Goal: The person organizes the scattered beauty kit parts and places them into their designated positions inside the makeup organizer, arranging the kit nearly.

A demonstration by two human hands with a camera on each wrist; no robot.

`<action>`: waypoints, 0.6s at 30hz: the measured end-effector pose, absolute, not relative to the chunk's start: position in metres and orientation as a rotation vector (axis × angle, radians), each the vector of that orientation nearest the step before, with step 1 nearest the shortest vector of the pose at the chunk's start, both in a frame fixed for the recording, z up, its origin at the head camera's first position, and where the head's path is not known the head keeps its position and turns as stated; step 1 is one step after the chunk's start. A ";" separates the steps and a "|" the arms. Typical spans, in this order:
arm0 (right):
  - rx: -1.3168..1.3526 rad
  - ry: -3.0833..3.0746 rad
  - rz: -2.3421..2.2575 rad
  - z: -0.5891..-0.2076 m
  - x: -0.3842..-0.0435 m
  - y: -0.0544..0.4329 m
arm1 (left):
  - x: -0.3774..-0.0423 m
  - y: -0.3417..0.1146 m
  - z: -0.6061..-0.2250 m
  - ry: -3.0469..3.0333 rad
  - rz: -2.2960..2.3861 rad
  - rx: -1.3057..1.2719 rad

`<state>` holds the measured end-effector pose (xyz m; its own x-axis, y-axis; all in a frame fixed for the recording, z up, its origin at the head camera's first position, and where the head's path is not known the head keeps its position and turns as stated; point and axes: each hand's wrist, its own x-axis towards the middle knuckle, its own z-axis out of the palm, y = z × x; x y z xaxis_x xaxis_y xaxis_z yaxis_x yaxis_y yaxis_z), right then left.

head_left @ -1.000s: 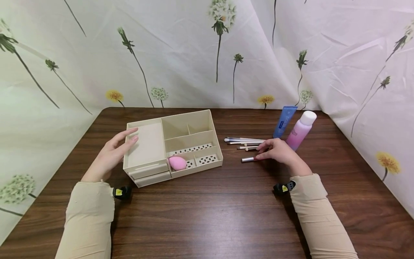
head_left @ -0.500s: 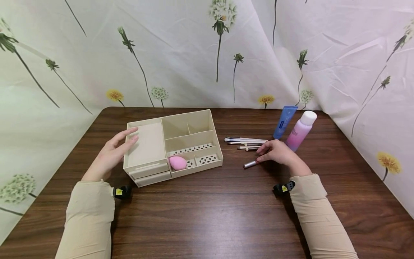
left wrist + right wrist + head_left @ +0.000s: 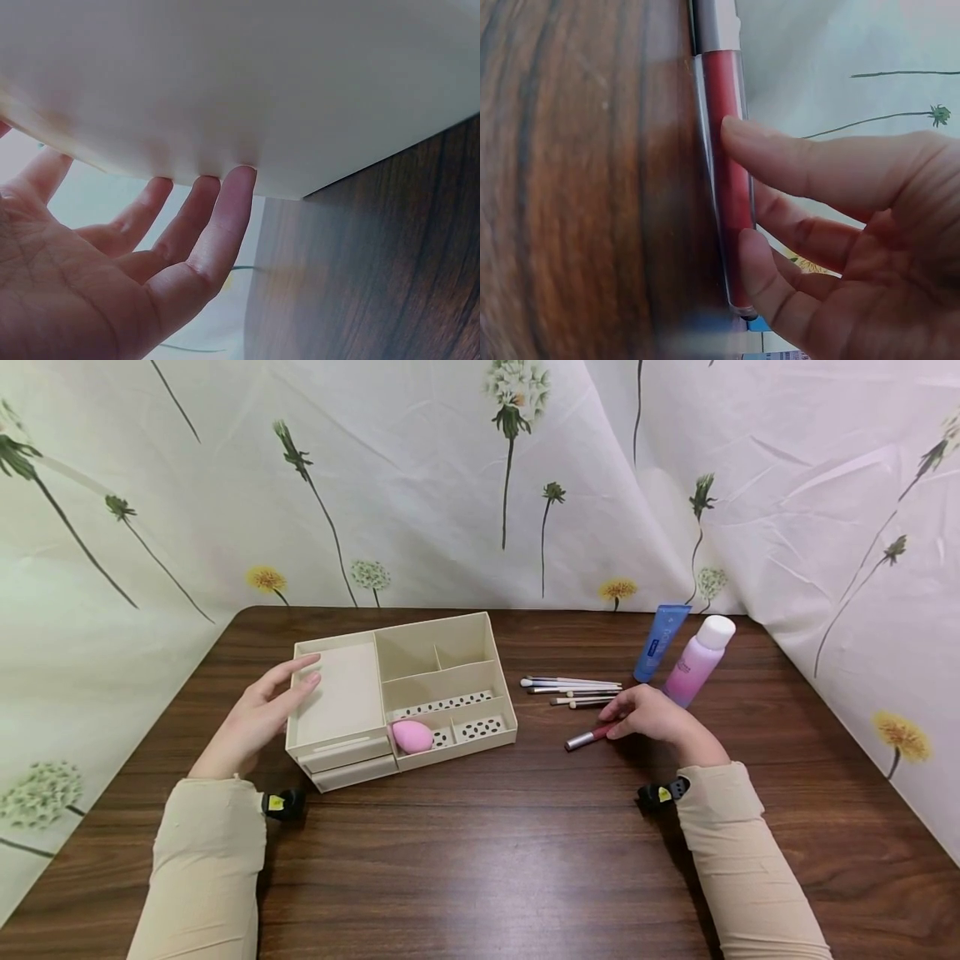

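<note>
Tube [image 3: 731, 187], red and silver, sits pinched in our right hand [image 3: 651, 714] near brushes [image 3: 573, 686]; our left hand [image 3: 253, 718], fingers loosely extended and apart, touches the box [image 3: 341, 693].

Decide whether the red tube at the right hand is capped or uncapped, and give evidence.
Capped: the right wrist view shows the silver cap joined to the red tube, no gap visible between them.

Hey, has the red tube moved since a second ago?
Yes. The red tube has turned: its silver end has swung away from the brushes, toward the bottom of the view.
</note>
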<state>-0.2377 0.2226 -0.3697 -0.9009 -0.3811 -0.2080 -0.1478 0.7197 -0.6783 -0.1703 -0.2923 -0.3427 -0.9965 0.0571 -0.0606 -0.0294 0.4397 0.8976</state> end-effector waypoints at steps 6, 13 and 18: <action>-0.431 2.662 -0.859 -0.371 -0.239 0.220 | -0.170 -0.292 -0.342 2.601 1.610 0.032; -0.533 2.688 -0.831 -0.375 -0.239 0.216 | -0.171 -0.292 -0.342 2.607 1.598 0.033; -0.542 2.716 -0.872 -0.375 -0.238 0.215 | -0.170 -0.292 -0.341 2.607 1.607 0.033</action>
<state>-0.2376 0.2152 -0.3751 -0.9031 -0.4152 -0.1096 -0.2738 0.7534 -0.5978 -0.1703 -0.2918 -0.3414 -0.9966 0.0599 -0.0560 -0.0231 0.4502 0.8926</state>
